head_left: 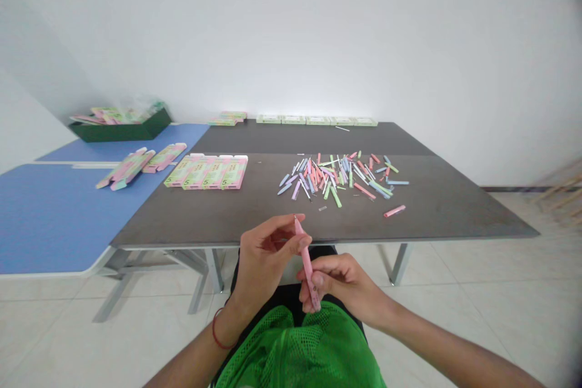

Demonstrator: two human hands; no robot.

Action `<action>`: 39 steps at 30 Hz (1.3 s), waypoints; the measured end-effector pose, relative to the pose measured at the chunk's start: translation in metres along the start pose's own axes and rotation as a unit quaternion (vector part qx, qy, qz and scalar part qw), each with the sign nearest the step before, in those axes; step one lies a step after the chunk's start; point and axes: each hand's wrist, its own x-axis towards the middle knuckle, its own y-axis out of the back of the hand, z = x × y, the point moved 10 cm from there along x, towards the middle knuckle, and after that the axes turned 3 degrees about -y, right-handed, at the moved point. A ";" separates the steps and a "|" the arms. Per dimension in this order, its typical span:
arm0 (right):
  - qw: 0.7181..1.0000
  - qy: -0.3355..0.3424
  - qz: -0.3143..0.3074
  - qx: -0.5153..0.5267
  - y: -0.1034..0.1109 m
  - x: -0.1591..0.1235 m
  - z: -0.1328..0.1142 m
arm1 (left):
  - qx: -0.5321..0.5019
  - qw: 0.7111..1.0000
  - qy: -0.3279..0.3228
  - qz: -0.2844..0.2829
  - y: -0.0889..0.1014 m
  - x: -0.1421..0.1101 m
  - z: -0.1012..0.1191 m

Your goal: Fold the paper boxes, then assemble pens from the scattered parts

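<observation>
A pink pen [305, 257] is held upright and slightly tilted in front of the table's near edge, its pointed tip up. My left hand [268, 254] pinches it near the tip between thumb and fingers. Lower down, my right hand [339, 285] grips the pen's barrel close to its bottom end. On the table beyond lies a loose pile of pen parts [336, 176] in pink, green, blue and purple, with thin white refills among them. A single pink pen piece [394, 211] rests apart, to the right of the pile.
Printed boxes [207, 171] lie side by side on the dark table [191, 218]. More boxes [317, 120] line its back edge. On the blue table [54, 212] to the left are flattened cartons [131, 167] and a dark green tray [122, 131] holding packaging.
</observation>
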 end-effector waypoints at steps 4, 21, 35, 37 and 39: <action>0.999 0.033 0.010 -0.016 -0.002 -0.004 -0.004 | 0.010 1.000 -0.013 -0.017 -0.002 -0.004 0.007; 0.979 0.074 0.142 -0.126 0.014 -0.013 -0.017 | -0.026 0.992 -0.009 -0.124 -0.022 -0.012 0.014; 0.996 0.017 0.087 -0.008 0.013 0.000 0.001 | -0.095 0.991 0.081 -0.054 -0.010 0.003 -0.015; 0.994 0.015 0.111 -0.010 0.021 0.002 0.001 | -0.102 0.989 0.082 -0.069 -0.014 0.002 -0.014; 0.990 0.014 0.140 -0.016 0.030 0.003 0.001 | -0.103 0.987 0.079 -0.095 -0.020 0.002 -0.013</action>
